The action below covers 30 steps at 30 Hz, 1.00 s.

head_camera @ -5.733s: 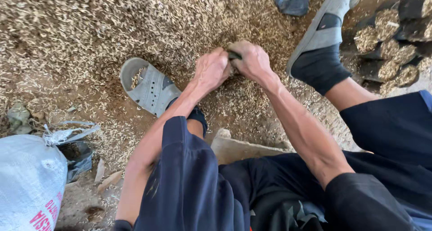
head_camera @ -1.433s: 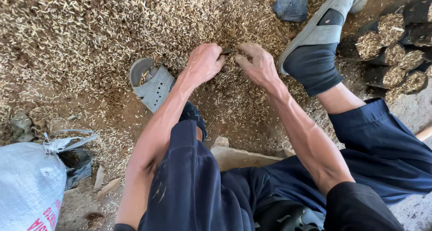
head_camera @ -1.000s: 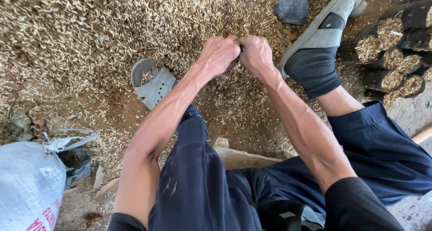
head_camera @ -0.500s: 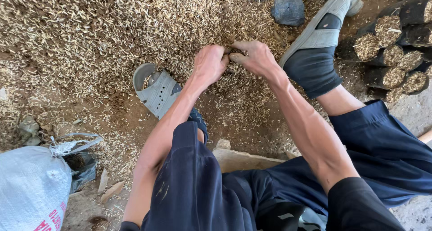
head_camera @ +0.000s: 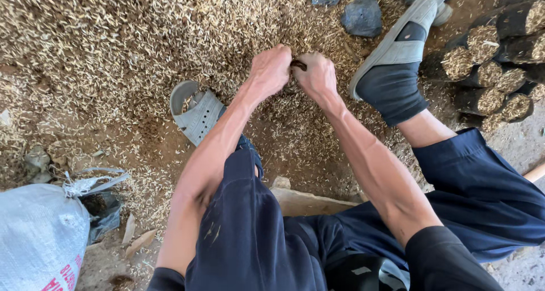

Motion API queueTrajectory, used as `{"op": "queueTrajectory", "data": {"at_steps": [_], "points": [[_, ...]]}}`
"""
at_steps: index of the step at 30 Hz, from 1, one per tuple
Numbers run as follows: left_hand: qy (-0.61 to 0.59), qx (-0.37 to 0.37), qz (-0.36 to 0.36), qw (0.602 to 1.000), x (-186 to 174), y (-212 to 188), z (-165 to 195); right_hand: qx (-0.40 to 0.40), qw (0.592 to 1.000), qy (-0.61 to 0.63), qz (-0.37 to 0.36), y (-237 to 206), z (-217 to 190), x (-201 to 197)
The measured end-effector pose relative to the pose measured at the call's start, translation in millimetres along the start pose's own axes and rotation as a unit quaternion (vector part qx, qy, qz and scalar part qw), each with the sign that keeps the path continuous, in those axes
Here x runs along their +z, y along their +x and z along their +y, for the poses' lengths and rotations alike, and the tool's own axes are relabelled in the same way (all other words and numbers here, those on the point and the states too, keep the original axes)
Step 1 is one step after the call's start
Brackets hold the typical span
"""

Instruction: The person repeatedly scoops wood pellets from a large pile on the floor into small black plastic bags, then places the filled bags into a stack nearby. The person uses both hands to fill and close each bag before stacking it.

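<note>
Near me: white woven sack [head_camera: 40,234] at lower left, flat stone [head_camera: 304,200] between the knees. Mid: grey sandal [head_camera: 196,112] lying on the dirt w/ husks in it. Farther: left hand [head_camera: 271,71] & right hand [head_camera: 315,75] close together, fingers clenched on a small dark piece [head_camera: 298,65] held between them, just above the husk-covered ground [head_camera: 113,36]. Dark stubby logs [head_camera: 494,64] stacked at far right.

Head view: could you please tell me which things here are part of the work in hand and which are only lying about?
In hand:
left hand
right hand
small dark piece pinched between them
husk litter

Lying about:
grey sandal
white sack
dark stone
stacked logs
</note>
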<state>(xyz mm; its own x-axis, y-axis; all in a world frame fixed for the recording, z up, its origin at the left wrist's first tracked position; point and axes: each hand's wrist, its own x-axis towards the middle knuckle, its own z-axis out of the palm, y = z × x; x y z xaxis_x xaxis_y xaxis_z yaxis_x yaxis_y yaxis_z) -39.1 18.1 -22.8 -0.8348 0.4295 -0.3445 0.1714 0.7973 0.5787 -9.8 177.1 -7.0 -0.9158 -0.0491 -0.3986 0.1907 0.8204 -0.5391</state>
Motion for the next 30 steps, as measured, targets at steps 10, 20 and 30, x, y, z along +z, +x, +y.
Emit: {"op": "queueTrajectory", "data": {"at_steps": [10, 20, 30], "points": [[-0.193, -0.088, -0.004, 0.977, -5, -64, 14, -0.076, 0.993, 0.093, -0.011, -25, -3, -23], [-0.050, 0.071, 0.176, 0.981, 35, -43, -8, 0.000, 0.986, -0.057, -0.155, 16, -22, -49], [0.044, 0.092, 0.150, 0.983, 32, -33, -3, 0.016, 0.993, -0.097, -0.070, 17, -10, -25]]}}
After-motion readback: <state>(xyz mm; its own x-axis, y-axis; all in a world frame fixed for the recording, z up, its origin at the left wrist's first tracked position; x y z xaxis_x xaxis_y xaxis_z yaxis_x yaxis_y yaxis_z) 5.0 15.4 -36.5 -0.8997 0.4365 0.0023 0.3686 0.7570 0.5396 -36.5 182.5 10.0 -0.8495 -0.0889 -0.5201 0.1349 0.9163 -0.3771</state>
